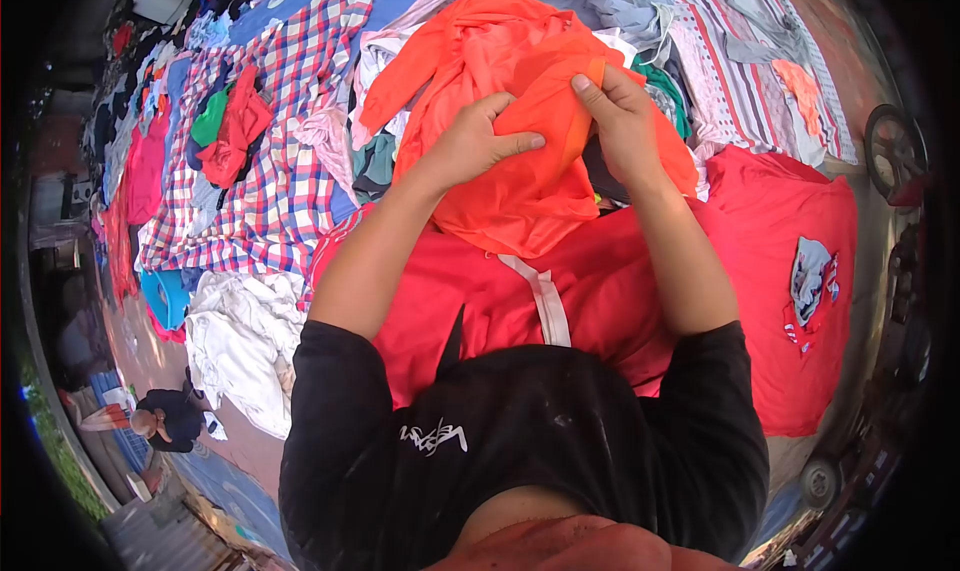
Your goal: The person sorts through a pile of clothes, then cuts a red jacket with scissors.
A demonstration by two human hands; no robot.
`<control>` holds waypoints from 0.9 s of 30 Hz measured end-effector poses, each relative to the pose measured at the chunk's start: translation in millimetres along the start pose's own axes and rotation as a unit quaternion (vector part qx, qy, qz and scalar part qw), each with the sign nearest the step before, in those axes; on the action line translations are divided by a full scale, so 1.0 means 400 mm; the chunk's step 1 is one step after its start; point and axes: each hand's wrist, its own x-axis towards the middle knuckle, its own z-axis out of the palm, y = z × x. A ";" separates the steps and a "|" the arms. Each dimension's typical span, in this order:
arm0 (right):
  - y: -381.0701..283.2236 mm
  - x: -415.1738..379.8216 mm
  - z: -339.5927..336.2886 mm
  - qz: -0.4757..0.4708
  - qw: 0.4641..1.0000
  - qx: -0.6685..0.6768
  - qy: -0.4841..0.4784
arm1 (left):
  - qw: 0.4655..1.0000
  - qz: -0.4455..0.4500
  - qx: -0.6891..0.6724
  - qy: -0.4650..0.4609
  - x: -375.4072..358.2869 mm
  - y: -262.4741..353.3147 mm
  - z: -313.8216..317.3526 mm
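An orange long-sleeved garment point(530, 191) is bunched up in front of me, one sleeve stretching toward the upper left. My left hand point(482, 141) pinches a fold of it between thumb and fingers. Up at the right, my right hand point(618, 111) grips the orange cloth, thumb on top. Beneath lies a red cloth point(620, 271) with a white strip point(540, 296) running across it. Grey, white and green clothes show around the orange garment's far edge, partly covered by it.
To the left, a checked cloth point(290, 121) carries a red garment point(237, 131) and a green piece point(210, 118). White cloth point(245, 341) is heaped nearer. Striped cloth point(740, 61) lies at the far right. Another person point(170, 416) is at the lower left. A wheel point(893, 154) stands at right.
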 end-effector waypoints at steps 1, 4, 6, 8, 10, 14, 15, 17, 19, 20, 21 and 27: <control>-0.026 0.004 -0.002 -0.032 0.998 0.053 0.021 | 0.999 -0.035 -0.025 -0.031 -0.001 -0.008 -0.009; -0.107 0.017 -0.036 -0.123 0.977 0.166 0.061 | 0.992 -0.110 0.032 -0.054 -0.004 -0.064 -0.034; -0.146 0.032 -0.107 -0.178 0.962 0.185 0.088 | 0.987 -0.135 0.084 -0.027 0.006 -0.097 -0.057; -0.172 0.042 -0.151 -0.203 0.950 0.187 0.146 | 0.984 -0.144 0.103 0.020 0.021 -0.118 -0.078; -0.172 0.051 -0.173 -0.215 0.944 0.202 0.151 | 0.960 -0.044 0.205 0.188 0.028 -0.200 -0.088; -0.148 0.045 -0.132 -0.177 0.960 0.195 0.100 | 0.819 0.094 0.395 0.405 0.027 -0.154 -0.058; -0.144 0.041 -0.112 -0.161 0.965 0.185 0.092 | 0.887 0.069 0.314 0.332 0.018 -0.126 -0.038; -0.107 0.030 -0.078 -0.120 0.978 0.159 0.060 | 0.981 0.000 0.106 0.160 -0.002 -0.066 0.024; -0.058 0.015 -0.039 -0.090 0.990 0.108 0.016 | 0.995 -0.024 -0.031 0.089 -0.018 -0.034 0.106; -0.042 0.002 -0.016 -0.096 0.992 0.078 -0.012 | 0.992 -0.003 -0.041 0.116 -0.023 -0.028 0.146; -0.029 -0.013 0.007 -0.100 0.993 0.048 -0.040 | 0.990 0.005 -0.059 0.127 -0.027 -0.034 0.154; -0.034 0.001 -0.008 -0.127 0.980 -0.119 -0.091 | 0.979 0.006 -0.187 0.079 0.000 -0.119 0.088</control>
